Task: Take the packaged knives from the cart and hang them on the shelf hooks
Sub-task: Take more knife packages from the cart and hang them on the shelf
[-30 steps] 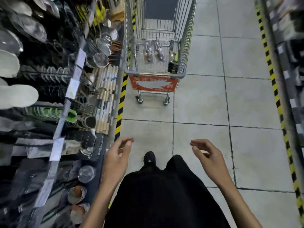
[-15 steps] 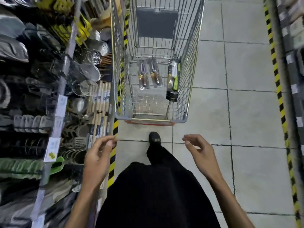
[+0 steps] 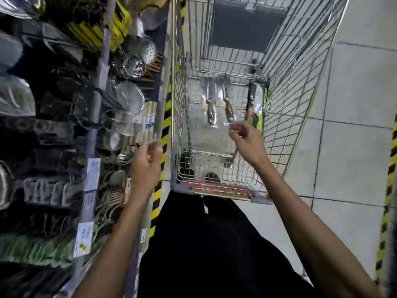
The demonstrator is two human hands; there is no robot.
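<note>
A wire shopping cart [image 3: 182,186] stands right in front of me. On its mesh floor lie two clear-packed knives with wooden handles [image 3: 211,104] side by side. A third pack with a green and black card [image 3: 254,108] leans against the cart's right wall. My right hand [image 3: 247,140] is over the cart's inside, fingers loosely curled, just short of the right-hand knife pack and holding nothing. My left hand [image 3: 148,166] hangs outside the cart's left wall, fingers loosely curled, empty. The shelf hooks for knives cannot be made out.
A shelf unit [image 3: 94,134] full of strainers, ladles and spatulas runs along the left, close to the cart. Yellow-black tape [image 3: 163,130] marks the floor at its foot. Tiled floor [image 3: 352,147] lies open to the right, with another taped edge at the far right.
I have walked up to the cart, which now fills the middle of the view. My right hand has risen over the cart's rim toward the knife packs. My left hand rose beside the cart.
</note>
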